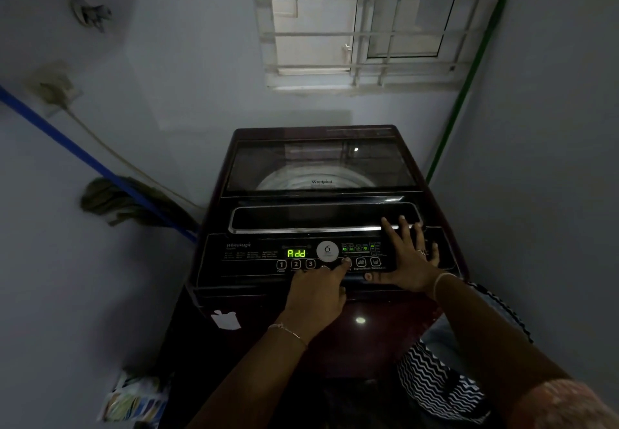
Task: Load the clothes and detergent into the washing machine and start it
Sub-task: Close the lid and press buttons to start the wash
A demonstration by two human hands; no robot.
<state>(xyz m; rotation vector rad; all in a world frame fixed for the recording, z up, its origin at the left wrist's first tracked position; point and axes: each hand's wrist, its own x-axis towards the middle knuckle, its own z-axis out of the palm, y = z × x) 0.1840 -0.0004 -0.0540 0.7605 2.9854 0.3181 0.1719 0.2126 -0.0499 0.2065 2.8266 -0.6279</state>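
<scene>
A dark maroon top-loading washing machine point(385, 321) stands in front of me with its glass lid point(318, 164) down; the drum shows faintly through it. The control panel point(248, 261) is lit and its green display point(296, 253) reads "Add". My left hand point(316, 294) rests on the panel's front edge, its index finger stretched onto a button point(347, 262) right of the round dial. My right hand point(410, 257) lies flat with spread fingers on the panel's right side, fingertips reaching the lid handle. No clothes or detergent are visible.
A blue-handled mop point(110, 201) leans against the left wall beside a wall socket with a cable point(53, 88). A green pole point(465, 93) stands in the right corner under a barred window point(368, 26). A zigzag-patterned basket point(432, 385) sits at the right, a colourful packet point(134, 398) lower left.
</scene>
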